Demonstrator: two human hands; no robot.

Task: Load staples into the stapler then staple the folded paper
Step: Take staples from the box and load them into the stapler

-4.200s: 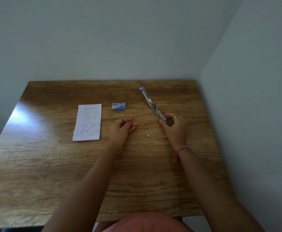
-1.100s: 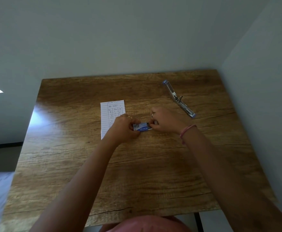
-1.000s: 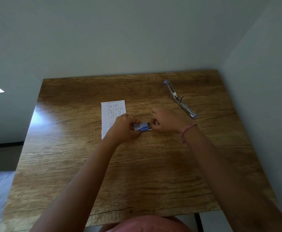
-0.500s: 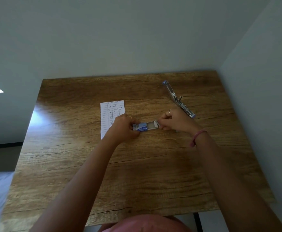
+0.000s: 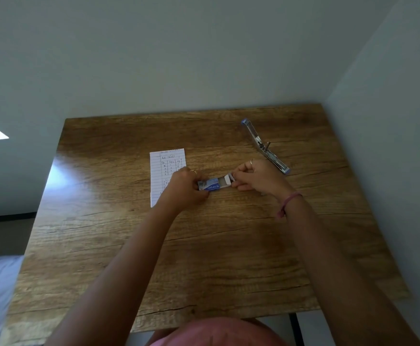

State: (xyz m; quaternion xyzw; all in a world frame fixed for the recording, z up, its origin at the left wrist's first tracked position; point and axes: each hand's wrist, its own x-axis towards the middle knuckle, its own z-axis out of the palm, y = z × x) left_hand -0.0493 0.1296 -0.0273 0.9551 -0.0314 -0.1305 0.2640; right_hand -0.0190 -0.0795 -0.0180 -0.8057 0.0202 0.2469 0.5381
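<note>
A small blue staple box (image 5: 211,185) lies at the middle of the wooden table (image 5: 204,258). My left hand (image 5: 182,188) grips its left end. My right hand (image 5: 257,178) pinches the white inner tray (image 5: 226,181), which sticks out of the box's right end. The metal stapler (image 5: 263,147) lies swung open at the back right, just beyond my right hand and not touched. The folded lined paper (image 5: 165,168) with handwriting lies flat to the left; my left hand covers its lower right part.
Walls close the table in at the back and on the right. The table's near edge is right above my lap. A bed or cloth shows at the lower left, off the table.
Both hands came to the staple box and took hold of it. In the last second my right hand pulled the inner tray out to the right. Stapler and paper have not moved.
</note>
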